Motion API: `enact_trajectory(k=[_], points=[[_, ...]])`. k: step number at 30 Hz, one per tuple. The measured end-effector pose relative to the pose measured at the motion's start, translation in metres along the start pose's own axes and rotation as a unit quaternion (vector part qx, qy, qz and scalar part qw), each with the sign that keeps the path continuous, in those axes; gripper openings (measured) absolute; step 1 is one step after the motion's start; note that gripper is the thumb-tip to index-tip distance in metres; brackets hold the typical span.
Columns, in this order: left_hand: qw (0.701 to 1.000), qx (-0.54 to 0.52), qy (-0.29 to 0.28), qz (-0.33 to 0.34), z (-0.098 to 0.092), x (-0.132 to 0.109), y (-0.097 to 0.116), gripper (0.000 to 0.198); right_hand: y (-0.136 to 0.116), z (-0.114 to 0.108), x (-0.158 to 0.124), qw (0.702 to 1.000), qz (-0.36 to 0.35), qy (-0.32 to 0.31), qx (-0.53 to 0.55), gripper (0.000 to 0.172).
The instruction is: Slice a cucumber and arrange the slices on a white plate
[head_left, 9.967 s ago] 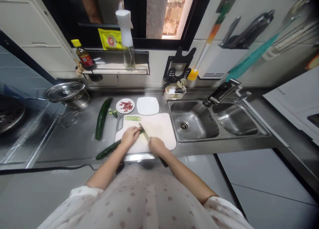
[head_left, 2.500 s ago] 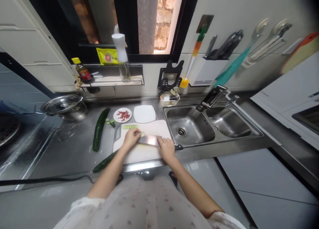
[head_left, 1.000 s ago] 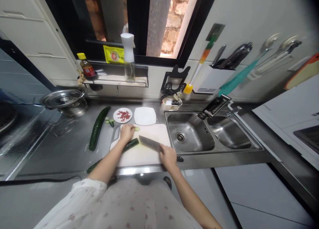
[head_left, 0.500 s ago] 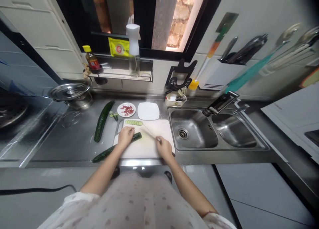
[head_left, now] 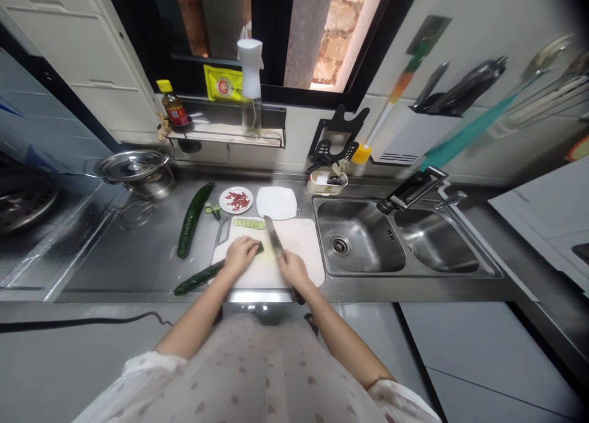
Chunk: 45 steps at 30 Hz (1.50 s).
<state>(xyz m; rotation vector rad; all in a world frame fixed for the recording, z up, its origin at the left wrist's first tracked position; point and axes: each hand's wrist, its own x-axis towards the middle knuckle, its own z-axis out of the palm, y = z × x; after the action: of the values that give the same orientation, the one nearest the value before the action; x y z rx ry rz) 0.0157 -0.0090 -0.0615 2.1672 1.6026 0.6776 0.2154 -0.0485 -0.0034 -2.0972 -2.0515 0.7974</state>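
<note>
On the white cutting board [head_left: 299, 245] lies a dark green cucumber [head_left: 199, 279], its left end past the board's edge. My left hand [head_left: 242, 255] is closed over the cucumber near its cut right end and hides part of it. In my right hand [head_left: 292, 268] is a kitchen knife [head_left: 273, 234], its blade pointing away from me, just right of the cut end. A row of cucumber slices [head_left: 249, 224] lies at the back of the board. Behind the board stand a plate of chopped red pieces [head_left: 236, 199] and a bare white plate [head_left: 277, 203].
A whole cucumber [head_left: 195, 220] and cucumber end pieces [head_left: 213, 210] lie left of the board. Further left stands a lidded steel pot [head_left: 135, 171]. The double sink [head_left: 359, 269] borders the board on the right. A wall shelf [head_left: 225, 136] holds bottles.
My left hand has lowered onto the cucumber and moved right, close to its cut end. The knife has swung from a slant to a steeper line and come nearer the cucumber.
</note>
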Motion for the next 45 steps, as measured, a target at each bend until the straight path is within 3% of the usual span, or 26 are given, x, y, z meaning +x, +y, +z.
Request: enact_trajectory(k=[12,31,45], points=[[0.999,-0.006,-0.027,0.022,0.007,-0.002,-0.007,0.027,-0.028,-0.003,-0.004,0.998,-0.004,-0.044,-0.037,0.035],[0.999,0.007,-0.034,0.035,0.007,-0.002,-0.006,0.029,-0.033,0.001,-0.005,0.997,-0.013,-0.065,-0.038,0.034],[0.999,-0.005,-0.021,0.039,0.005,0.000,-0.003,0.027,-0.016,0.000,-0.026,0.994,-0.005,-0.097,-0.047,0.031]])
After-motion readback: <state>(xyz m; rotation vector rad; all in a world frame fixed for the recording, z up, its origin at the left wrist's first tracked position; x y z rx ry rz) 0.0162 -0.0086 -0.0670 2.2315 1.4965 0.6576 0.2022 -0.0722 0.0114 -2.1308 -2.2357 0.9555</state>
